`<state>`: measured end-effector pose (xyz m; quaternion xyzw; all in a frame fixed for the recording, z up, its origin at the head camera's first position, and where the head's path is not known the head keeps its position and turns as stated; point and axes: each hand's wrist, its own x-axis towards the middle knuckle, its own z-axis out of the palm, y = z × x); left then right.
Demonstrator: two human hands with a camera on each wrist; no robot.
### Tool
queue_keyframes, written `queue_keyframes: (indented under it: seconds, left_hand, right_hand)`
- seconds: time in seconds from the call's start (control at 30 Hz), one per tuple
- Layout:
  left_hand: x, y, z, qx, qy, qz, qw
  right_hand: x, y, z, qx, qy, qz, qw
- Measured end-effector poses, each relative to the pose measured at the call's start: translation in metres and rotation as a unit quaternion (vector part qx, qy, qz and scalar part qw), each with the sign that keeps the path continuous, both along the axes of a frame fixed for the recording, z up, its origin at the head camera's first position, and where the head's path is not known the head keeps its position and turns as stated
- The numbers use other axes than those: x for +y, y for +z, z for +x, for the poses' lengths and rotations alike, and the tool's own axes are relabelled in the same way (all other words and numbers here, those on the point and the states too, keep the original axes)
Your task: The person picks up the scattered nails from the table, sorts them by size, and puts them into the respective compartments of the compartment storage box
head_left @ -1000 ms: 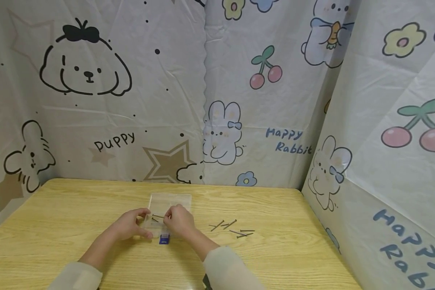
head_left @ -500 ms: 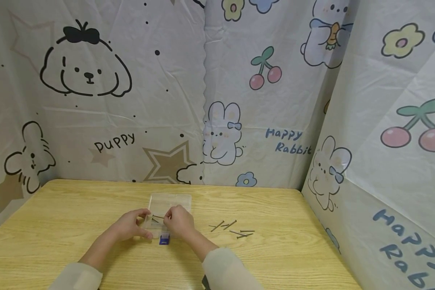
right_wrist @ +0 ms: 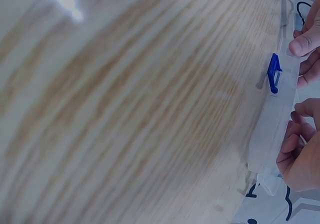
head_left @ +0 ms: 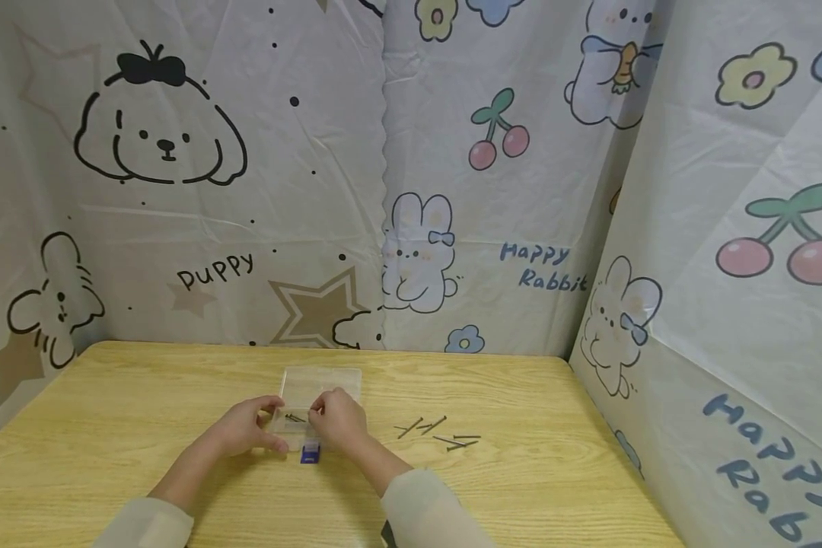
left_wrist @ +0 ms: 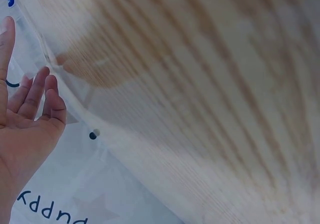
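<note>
Well, one clear box [head_left: 315, 385] with one blue latch [head_left: 310, 454] sits on the surface [head_left: 555, 487] between two hands: the left hand [head_left: 246, 426] spread wide at its left edge, the right hand [head_left: 340, 418] over it with fingers curled, though I cannot tell whether on anything. At least two nails [head_left: 294, 418] lie inside, and roughly seven loose nails [head_left: 410, 428] lie right of the right hand.

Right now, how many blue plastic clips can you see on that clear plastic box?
1. The blue plastic clip is on the near side of the clear plastic box. Another could be hidden behind the right hand.
</note>
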<state>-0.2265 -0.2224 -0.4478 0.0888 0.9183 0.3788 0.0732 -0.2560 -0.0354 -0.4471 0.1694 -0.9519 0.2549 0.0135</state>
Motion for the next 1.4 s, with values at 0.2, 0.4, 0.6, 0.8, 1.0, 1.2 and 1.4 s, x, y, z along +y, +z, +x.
queue_keyframes:
  seconds: [0.2,0.4,0.6,0.8,1.0,1.2,1.4]
  left_hand:
    - [0.0,0.0,-0.001,-0.005,0.003,-0.002,1.0]
    - [0.0,-0.001,-0.001,-0.006,0.006,-0.005,1.0]
    - [0.0,-0.001,-0.001,-0.007,0.008,-0.003,0.9999]
    - [-0.001,-0.002,-0.002,-0.009,0.007,-0.002,0.9999]
    - [-0.002,-0.002,-0.002,-0.004,0.003,-0.003,1.0]
    - [-0.002,-0.002,-0.001,-0.005,0.002,-0.006,1.0]
    - [-0.002,-0.002,-0.002,-0.003,0.001,-0.009,1.0]
  right_hand:
    - [0.005,0.003,0.0,-0.012,0.019,-0.026,0.999]
    - [0.012,0.004,-0.001,-0.021,0.023,-0.026,0.999]
    - [0.025,0.008,-0.002,-0.004,0.041,-0.007,0.999]
    - [0.04,0.012,-0.002,0.017,0.058,0.006,0.998]
    - [0.055,0.013,-0.002,0.006,0.058,0.002,0.998]
    - [0.068,0.013,-0.002,0.004,0.072,0.014,0.997]
    - [0.083,0.019,-0.003,0.014,0.088,0.014,0.996]
